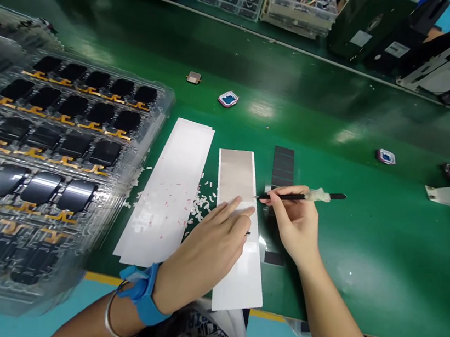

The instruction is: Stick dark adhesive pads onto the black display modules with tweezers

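Observation:
My left hand [215, 239] lies on a long white strip [235, 280] in the middle of the green mat, fingers stretched flat and pressing it down. A blue wrist strap and a metal bangle sit on that wrist. My right hand [292, 221] pinches black tweezers [299, 197] wrapped with white tape, their tip touching the strip's right edge just beyond my left fingertips. A dark strip of black squares [283, 168] lies right of the white strip, partly under my right hand.
A wider white sheet [172, 194] with small peeled bits lies to the left. Clear trays of black parts with orange flex tails [60, 130] fill the left. Two small framed parts [228, 99] [385, 156] rest farther back. Boxes and more trays line the far edge.

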`<state>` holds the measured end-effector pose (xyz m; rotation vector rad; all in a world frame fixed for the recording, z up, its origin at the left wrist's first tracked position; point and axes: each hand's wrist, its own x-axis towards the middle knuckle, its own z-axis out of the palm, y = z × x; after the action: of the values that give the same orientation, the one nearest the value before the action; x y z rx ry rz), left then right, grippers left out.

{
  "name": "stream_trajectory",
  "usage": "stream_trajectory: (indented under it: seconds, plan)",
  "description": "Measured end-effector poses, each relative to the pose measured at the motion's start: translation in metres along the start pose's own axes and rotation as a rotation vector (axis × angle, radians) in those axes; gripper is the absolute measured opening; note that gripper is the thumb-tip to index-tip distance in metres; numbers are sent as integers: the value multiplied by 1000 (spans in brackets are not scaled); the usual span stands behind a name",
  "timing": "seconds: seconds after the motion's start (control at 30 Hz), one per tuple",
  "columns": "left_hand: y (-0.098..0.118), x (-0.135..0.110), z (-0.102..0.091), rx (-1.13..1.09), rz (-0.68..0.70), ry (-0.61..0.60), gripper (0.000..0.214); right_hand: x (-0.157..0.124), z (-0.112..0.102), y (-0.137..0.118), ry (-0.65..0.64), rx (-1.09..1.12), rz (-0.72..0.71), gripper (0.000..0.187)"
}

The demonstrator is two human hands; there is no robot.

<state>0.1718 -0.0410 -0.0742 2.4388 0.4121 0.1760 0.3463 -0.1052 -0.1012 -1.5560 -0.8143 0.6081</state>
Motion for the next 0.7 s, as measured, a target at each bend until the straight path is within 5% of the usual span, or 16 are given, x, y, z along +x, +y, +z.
stream_trajectory:
  seconds: [0.7]
  plan:
    - [1,3,3,72,-11,-8,16,-9,2,-17,77,26,-14,19]
